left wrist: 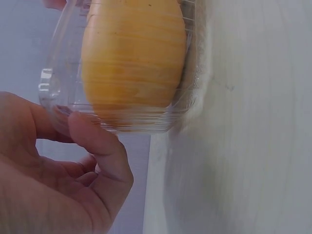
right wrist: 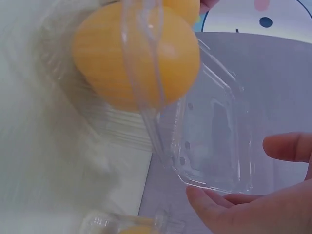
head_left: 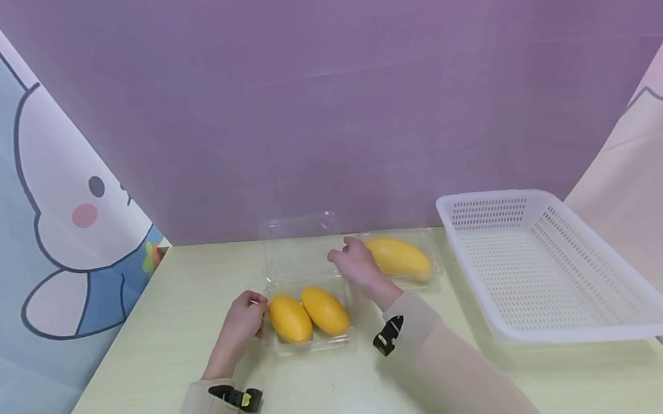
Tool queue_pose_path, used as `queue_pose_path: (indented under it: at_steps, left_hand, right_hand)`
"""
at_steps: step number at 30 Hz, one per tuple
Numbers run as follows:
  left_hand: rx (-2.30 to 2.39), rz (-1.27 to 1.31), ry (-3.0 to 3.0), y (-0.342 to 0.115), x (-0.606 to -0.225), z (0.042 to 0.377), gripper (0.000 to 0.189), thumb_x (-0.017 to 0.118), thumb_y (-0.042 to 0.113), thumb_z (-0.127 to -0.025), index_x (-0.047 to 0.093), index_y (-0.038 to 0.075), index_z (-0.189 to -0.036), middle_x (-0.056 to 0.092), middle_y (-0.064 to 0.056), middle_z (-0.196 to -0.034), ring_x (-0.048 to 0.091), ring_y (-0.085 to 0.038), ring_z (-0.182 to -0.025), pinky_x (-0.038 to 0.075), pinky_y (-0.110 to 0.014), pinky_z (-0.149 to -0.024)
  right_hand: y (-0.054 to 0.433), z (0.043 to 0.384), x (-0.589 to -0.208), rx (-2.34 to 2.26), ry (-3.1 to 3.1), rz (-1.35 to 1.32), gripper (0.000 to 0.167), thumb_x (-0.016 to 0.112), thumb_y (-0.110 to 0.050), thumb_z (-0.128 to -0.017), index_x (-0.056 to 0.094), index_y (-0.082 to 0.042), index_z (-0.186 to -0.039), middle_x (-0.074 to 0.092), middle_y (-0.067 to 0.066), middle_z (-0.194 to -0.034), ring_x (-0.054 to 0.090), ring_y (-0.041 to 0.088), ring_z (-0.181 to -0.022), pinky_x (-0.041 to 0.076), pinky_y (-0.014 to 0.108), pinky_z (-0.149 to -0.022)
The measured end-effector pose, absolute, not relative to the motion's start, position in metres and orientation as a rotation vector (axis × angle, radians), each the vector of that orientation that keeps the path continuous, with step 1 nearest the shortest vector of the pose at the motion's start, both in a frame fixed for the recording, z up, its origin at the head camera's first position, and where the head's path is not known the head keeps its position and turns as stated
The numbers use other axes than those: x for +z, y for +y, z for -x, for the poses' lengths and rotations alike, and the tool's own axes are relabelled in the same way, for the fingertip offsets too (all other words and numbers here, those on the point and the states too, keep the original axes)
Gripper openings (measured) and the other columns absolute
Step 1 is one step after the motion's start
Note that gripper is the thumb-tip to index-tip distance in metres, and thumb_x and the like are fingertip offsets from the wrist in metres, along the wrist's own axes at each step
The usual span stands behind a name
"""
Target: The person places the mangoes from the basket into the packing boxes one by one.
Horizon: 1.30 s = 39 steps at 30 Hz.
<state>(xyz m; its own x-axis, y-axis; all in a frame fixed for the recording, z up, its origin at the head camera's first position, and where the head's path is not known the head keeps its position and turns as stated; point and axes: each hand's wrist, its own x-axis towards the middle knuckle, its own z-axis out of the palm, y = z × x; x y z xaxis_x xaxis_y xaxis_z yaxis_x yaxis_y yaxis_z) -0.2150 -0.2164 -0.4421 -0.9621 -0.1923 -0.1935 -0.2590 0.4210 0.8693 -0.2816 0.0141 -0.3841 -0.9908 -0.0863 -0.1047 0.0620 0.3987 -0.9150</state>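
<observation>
Two yellow mangoes [head_left: 290, 319] lie side by side in a clear plastic clamshell box [head_left: 326, 344] on the table. Its transparent lid [head_left: 300, 252] stands raised at the back. My left hand [head_left: 244, 316] pinches the box's left rim between thumb and fingers; in the left wrist view the thumb [left wrist: 95, 139] lies against the plastic. By the lid's right edge is my right hand [head_left: 362, 266]. In the right wrist view its fingertips [right wrist: 197, 195] are at the lid's edge, with the thumb [right wrist: 285, 147] held apart from it.
Behind the right hand, another clear box [head_left: 436, 270] holds one yellow mango [head_left: 400, 258]. A white perforated plastic basket [head_left: 587, 333] stands on the table [head_left: 323, 402] at the right. A purple cloth [head_left: 323, 103] hangs along the table's back edge, with patterned cloths at both sides.
</observation>
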Motion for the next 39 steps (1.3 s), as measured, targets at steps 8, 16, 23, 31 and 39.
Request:
queue_pose_path:
  at_steps: [8,16,23,31,39]
  left_hand:
    - [1.615,0.402,2.59,-0.217,-0.444,0.216,0.023,0.047,0.009,-0.099,0.053,-0.004,-0.116,0.051,-0.011,-0.075,0.046,-0.017,-0.055,0.044,-0.03,-0.055]
    - [1.631,0.406,2.575,-0.217,-0.444,0.215,0.022,0.046,0.009,-0.101,0.053,-0.004,-0.117,0.052,-0.013,-0.081,0.046,-0.018,-0.058,0.044,-0.03,-0.056]
    - [1.642,0.393,2.565,-0.217,-0.443,0.215,0.021,0.047,0.009,-0.102,0.052,-0.004,-0.116,0.051,-0.013,-0.082,0.046,-0.018,-0.059,0.044,-0.03,-0.056]
    - [1.638,0.401,2.563,-0.217,-0.444,0.216,0.022,0.047,0.01,-0.102,0.053,-0.004,-0.117,0.052,-0.013,-0.083,0.046,-0.018,-0.059,0.044,-0.03,-0.057]
    - [1.645,0.395,2.562,-0.218,-0.445,0.216,0.023,0.046,0.009,-0.102,0.052,-0.005,-0.118,0.052,-0.013,-0.085,0.046,-0.018,-0.06,0.045,-0.031,-0.057]
  right_hand:
    - [0.02,0.286,-0.376,-1.716,2.5,0.057,0.068,0.06,-0.018,-0.091,0.038,0.0,-0.153,0.053,0.022,-0.141,0.055,0.036,-0.123,0.047,0.049,-0.101]
    - [0.025,0.287,-0.368,-1.787,2.483,0.106,0.059,0.062,-0.017,-0.094,0.046,-0.007,-0.15,0.058,0.014,-0.134,0.057,0.032,-0.117,0.047,0.048,-0.099]
    - [0.03,0.286,-0.365,-1.834,2.474,0.137,0.048,0.06,-0.018,-0.098,0.054,-0.008,-0.144,0.056,0.012,-0.141,0.054,0.031,-0.125,0.045,0.049,-0.103]
    - [0.035,0.283,-0.361,-1.936,2.42,0.17,0.039,0.056,-0.018,-0.101,0.06,-0.006,-0.138,0.061,0.013,-0.133,0.058,0.033,-0.12,0.048,0.046,-0.101]
    - [0.038,0.279,-0.356,-2.015,2.379,0.187,0.033,0.057,-0.019,-0.102,0.065,-0.004,-0.13,0.066,0.015,-0.124,0.06,0.031,-0.11,0.051,0.047,-0.098]
